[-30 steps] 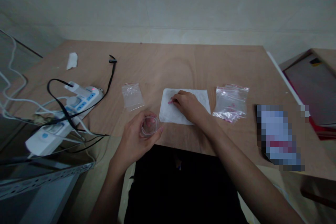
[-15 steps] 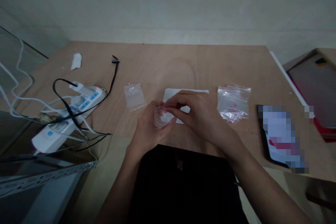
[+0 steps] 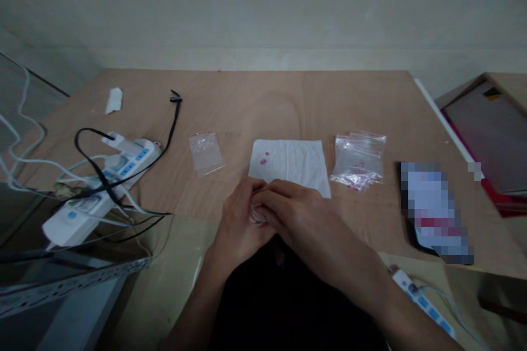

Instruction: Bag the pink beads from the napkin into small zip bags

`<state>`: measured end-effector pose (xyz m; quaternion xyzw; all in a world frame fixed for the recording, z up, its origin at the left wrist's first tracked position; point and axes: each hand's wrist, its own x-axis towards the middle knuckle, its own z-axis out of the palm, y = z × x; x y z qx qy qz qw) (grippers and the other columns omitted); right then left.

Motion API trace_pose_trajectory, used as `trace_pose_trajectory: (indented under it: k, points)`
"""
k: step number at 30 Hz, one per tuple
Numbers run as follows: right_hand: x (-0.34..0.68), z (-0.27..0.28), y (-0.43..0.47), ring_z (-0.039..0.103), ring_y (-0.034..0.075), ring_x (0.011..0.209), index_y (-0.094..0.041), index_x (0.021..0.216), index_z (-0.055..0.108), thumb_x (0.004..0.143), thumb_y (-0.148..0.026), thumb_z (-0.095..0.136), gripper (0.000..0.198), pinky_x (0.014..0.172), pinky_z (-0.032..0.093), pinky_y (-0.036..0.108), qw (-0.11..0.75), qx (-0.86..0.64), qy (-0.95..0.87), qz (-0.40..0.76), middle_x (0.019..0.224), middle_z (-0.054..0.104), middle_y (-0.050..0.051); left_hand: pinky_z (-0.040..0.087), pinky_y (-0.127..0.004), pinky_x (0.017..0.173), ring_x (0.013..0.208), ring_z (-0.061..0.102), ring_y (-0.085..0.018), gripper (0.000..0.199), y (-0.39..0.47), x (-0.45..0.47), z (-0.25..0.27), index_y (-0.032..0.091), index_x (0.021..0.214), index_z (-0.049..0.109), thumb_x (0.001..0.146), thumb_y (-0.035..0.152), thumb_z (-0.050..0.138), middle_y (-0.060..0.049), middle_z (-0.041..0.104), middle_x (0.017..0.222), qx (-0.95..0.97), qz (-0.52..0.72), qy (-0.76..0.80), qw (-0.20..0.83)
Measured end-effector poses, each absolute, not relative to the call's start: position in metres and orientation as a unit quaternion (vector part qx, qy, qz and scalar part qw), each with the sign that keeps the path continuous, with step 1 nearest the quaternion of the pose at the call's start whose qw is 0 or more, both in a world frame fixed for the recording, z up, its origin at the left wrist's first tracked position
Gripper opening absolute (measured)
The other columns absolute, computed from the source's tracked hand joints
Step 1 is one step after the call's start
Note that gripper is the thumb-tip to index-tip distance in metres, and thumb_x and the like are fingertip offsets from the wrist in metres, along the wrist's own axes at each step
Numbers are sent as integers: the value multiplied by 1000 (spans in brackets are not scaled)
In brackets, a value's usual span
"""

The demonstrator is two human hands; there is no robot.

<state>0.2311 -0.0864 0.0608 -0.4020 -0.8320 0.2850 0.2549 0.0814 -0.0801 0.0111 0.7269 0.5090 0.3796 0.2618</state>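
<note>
My left hand [image 3: 239, 222] is closed round a small clear plastic bag [image 3: 257, 215], near the table's front edge. Over the bag's top, the bent fingers of my right hand [image 3: 302, 216] pinch it and hide most of it. What the bag contains cannot be made out. Just beyond my hands lies a white tissue [image 3: 296, 162], with small pinkish-red bits [image 3: 264, 160] on its left part. To the left, a flat clear zip bag [image 3: 207, 154] rests on the wood. A pile of clear zip bags [image 3: 357, 159] with red edges lies to the right.
A white power strip [image 3: 123, 175] with tangled cables sits at the left edge. On the right lies a phone [image 3: 432, 208], its screen blurred. A second power strip [image 3: 424, 301] is below the table edge. A scrap of white paper [image 3: 114, 100] lies back left.
Both hands have come down towards my body with the bag, uncovering more of the tissue and the pinkish-red bits. The right fingers now close over the bag's top.
</note>
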Motion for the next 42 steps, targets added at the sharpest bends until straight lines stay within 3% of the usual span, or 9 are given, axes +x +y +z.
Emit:
trace_pose_trajectory:
  k: [10, 28, 31, 35, 39, 42]
  points:
    - [234, 62, -83, 62, 15, 95, -14, 101, 62, 95, -7, 48, 18, 81, 49, 26, 264, -387, -836, 285, 105, 65, 6, 49, -32, 62, 72, 66, -21, 34, -79, 84, 16, 25, 94, 50, 63, 18, 62, -3, 68, 85, 718, 372, 524, 268]
    - [232, 72, -78, 64, 15, 90, -14, 96, 66, 95, -10, 49, 18, 78, 53, 27, 260, -389, -835, 291, 98, 67, 5, 49, -31, 63, 71, 63, -19, 38, -75, 80, 16, 23, 95, 50, 63, 21, 69, -2, 65, 84, 722, 387, 506, 270]
    - [234, 75, -79, 65, 16, 96, -17, 100, 67, 94, -14, 52, 16, 83, 54, 28, 319, -392, -821, 267, 103, 67, 6, 48, -31, 64, 72, 60, -18, 36, -74, 82, 14, 24, 94, 47, 66, 24, 71, 0, 60, 82, 697, 402, 522, 284]
    - [240, 63, -83, 64, 20, 106, -20, 107, 67, 84, -31, 70, 26, 89, 55, 33, 394, -454, -738, 306, 120, 64, 8, 42, -25, 56, 67, 51, -13, 55, -75, 83, 10, 24, 94, 40, 58, 32, 80, 4, 48, 79, 614, 472, 567, 281]
    - [242, 38, -83, 70, 15, 83, -21, 93, 70, 84, -29, 69, 12, 75, 58, 29, 419, -443, -631, 480, 91, 74, 2, 40, -22, 56, 68, 49, -11, 63, -77, 83, 9, 23, 96, 38, 52, 29, 84, 5, 44, 83, 600, 464, 570, 316]
    - [241, 27, -80, 69, 14, 77, -21, 87, 70, 82, -27, 71, 8, 71, 57, 27, 474, -458, -571, 489, 83, 74, 1, 44, -25, 64, 76, 52, -13, 62, -78, 82, 10, 23, 96, 40, 53, 29, 84, 3, 46, 89, 607, 454, 566, 325]
